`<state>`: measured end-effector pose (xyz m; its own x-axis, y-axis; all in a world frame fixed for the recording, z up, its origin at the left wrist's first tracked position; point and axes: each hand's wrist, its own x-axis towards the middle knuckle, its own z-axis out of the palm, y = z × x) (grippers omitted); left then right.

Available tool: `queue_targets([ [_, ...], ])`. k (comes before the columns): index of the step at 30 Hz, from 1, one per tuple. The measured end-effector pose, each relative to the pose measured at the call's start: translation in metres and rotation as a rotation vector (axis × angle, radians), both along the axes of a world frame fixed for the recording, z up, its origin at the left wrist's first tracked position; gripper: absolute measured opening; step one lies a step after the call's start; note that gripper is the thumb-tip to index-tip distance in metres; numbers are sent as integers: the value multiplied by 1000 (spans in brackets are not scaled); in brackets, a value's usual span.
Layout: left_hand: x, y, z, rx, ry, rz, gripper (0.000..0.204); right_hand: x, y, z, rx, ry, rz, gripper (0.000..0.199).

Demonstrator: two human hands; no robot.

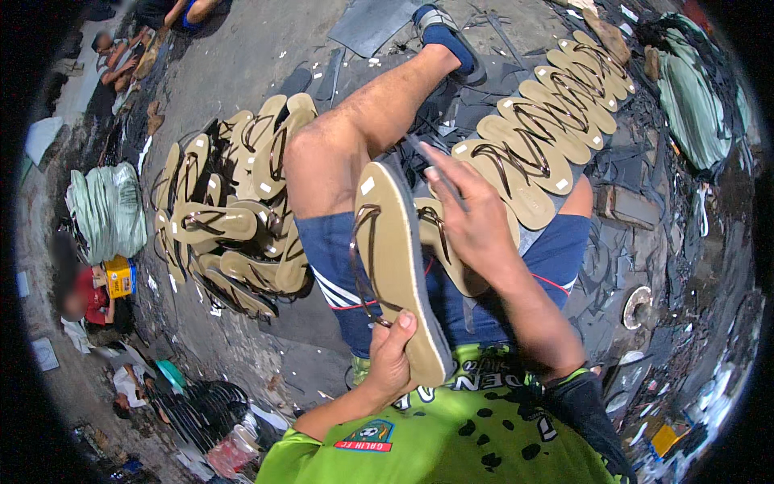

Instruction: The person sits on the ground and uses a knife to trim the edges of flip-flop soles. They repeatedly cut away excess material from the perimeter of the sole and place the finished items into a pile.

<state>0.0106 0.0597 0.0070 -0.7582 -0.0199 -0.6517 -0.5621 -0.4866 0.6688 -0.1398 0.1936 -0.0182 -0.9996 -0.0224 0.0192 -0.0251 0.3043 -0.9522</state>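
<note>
My left hand (393,355) grips the tan foam flip-flop (403,266) by its heel; it looks light and bendy; my right hand (476,218) pinches a thin grey blade (431,165).

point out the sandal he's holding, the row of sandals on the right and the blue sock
sandal (401,258), head view, on its tan footbed
row of sandals (542,121), head view, on a middle sandal's sole
blue sock (448,38), head view, on the ankle

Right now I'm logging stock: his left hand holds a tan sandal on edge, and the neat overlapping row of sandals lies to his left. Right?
Not quite. The head view shows the neat overlapping row on his right; a loose heap lies to his left. The left hand does hold the tan sandal on edge.
</note>
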Motion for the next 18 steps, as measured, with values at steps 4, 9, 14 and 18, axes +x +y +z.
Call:
queue_targets([
  [4, 4, -10, -2, -122, 122, -121, 43, 28, 0, 32, -453, -276, 52, 33],
  [9, -5, -23, 13, -145, 147, -148, 44, 44, 4, 50, -365, -195, 13, 23],
  [14, -84, -53, 36, -53, 365, -108, 50, 62, 2, 51, -346, -102, 194, 20],
  [18, -95, -63, 22, 157, 228, -190, 45, 85, 4, 57, -252, 67, 70, 35],
])
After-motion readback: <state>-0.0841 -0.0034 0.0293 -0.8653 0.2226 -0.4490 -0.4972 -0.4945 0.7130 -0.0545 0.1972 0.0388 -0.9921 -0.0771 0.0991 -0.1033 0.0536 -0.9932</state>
